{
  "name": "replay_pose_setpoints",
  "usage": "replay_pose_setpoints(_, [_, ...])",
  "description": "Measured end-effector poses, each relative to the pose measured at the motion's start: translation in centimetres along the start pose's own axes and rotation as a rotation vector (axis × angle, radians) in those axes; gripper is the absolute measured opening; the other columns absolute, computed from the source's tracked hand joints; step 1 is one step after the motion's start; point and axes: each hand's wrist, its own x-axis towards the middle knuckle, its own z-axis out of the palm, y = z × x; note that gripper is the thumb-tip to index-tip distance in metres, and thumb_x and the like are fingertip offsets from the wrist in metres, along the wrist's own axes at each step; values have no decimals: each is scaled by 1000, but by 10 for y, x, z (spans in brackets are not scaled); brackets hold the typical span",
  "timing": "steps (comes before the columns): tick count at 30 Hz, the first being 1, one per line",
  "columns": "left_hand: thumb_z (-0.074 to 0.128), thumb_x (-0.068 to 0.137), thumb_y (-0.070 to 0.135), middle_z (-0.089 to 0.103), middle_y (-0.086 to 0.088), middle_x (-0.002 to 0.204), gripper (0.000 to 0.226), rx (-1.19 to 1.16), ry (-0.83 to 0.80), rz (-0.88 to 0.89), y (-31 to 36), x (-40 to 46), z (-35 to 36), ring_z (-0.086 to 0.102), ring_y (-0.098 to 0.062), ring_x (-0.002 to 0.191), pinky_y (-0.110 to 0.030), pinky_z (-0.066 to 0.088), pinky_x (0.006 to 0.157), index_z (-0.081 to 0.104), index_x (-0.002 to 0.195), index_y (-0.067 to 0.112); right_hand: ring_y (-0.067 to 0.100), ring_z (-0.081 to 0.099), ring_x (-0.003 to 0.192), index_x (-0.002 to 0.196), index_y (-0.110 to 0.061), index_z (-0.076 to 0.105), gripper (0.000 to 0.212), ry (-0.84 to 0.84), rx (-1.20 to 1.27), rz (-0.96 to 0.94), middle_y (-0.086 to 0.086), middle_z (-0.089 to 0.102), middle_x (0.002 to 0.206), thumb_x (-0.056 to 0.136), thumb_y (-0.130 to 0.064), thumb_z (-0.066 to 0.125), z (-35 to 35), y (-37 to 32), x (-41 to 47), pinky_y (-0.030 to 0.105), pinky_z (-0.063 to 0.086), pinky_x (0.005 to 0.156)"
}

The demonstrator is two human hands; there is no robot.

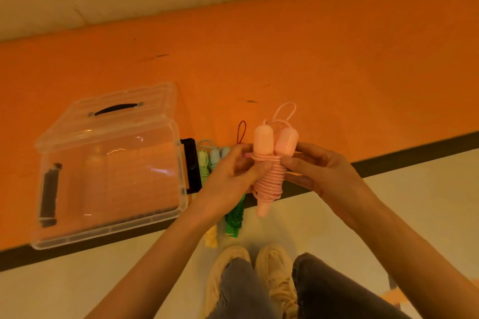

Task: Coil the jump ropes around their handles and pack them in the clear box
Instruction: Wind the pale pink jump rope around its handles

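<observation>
One head-worn view looks steeply down, close over the orange table [285,59] edge.

pink jump rope [269,179] — coiled, upright | clear box [111,176] — open, left

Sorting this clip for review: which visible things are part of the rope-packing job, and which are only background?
Part of the job:
pink jump rope, coiled on its handles, held by left hand and right hand
clear box, lid open
green jump rope, coiled, on the table
other pastel ropes beside the box

Background:
orange table
shoes
</observation>
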Motion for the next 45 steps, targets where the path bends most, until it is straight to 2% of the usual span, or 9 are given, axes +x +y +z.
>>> replay_pose_setpoints(7, [61, 88, 28, 67, 1, 117, 40, 16, -25, -60, -41, 10, -8, 65, -11, 104, -31, 55, 87, 51, 126, 21, 27, 69, 97, 115, -14, 66, 45, -13, -64, 45, 9, 72, 105, 72, -20, 75, 3, 43, 22, 37, 57, 84])
replay_pose_setpoints(12, [54, 95, 12, 64, 8, 114, 32, 7, -42, -116, -67, 18, -14, 64, -4, 102, -27, 52, 89, 53, 118, 34, 21, 70, 94, 113, -11, 67, 41, 17, -20, 76, 6, 74, 101, 72, -10, 74, 9, 64, 35, 29, 59, 77])
replay_pose_setpoints(16, [50, 95, 2, 70, 11, 95, 32, -155, 17, -198, -84, 22, -16, 67, -3, 89, -19, 53, 74, 59, 112, 27, 17, 70, 92, 111, -15, 68, 36, 46, 18, 122, 3, 74, 101, 75, -9, 73, 12, 80, 43, 23, 58, 71])
replay_pose_setpoints(20, [51, 96, 6, 71, 5, 102, 26, -238, 80, -247, -105, 23, -21, 66, -12, 99, -22, 54, 82, 63, 111, 22, 16, 70, 93, 112, -15, 67, 36, 57, 15, 152, 1, 74, 100, 77, -8, 73, 11, 89, 48, 24, 58, 72])
replay_pose_setpoints(24, [61, 92, 13, 52, 4, 128, 42, 116, 340, -231, -139, 21, -27, 53, -11, 115, -5, 44, 81, 48, 131, 21, 14, 71, 90, 111, -17, 67, 35, 89, 25, 154, 1, 75, 99, 78, -6, 72, 7, 91, 51, 20, 57, 67])
replay_pose_setpoints(27, [71, 85, 25, 36, -2, 140, 72, 301, 415, -215, -168, 26, -29, 42, -14, 123, -26, 41, 99, 30, 144, 22, 12, 70, 91, 112, -18, 67, 37, 122, 21, 156, -2, 75, 99, 78, -8, 73, 5, 94, 54, 21, 58, 69])
replay_pose_setpoints(29, [74, 81, 33, 33, -6, 137, 85, 467, 407, -223, -179, 34, -21, 43, -21, 125, -34, 43, 94, 23, 148, 20, 11, 71, 90, 110, -19, 67, 36, 128, 11, 152, -2, 75, 98, 77, -8, 73, 4, 96, 53, 20, 57, 67])
replay_pose_setpoints(38, [77, 76, 42, 33, -15, 137, 104, 1123, 406, -185, -193, 55, -6, 46, -29, 121, -35, 55, 76, 14, 152, 11, 8, 70, 86, 101, -28, 67, 32, 96, -51, 150, -6, 75, 93, 74, -11, 75, 5, 103, 51, 15, 54, 62])
replay_pose_setpoints(45, [69, 83, 42, 39, -11, 128, 53, 1146, 448, -144, -183, 69, -16, 46, -26, 114, -35, 52, 67, 48, 124, 16, 14, 70, 94, 110, -21, 68, 40, 66, -147, 141, 0, 73, 101, 73, -15, 77, 3, 104, 50, 28, 58, 79])
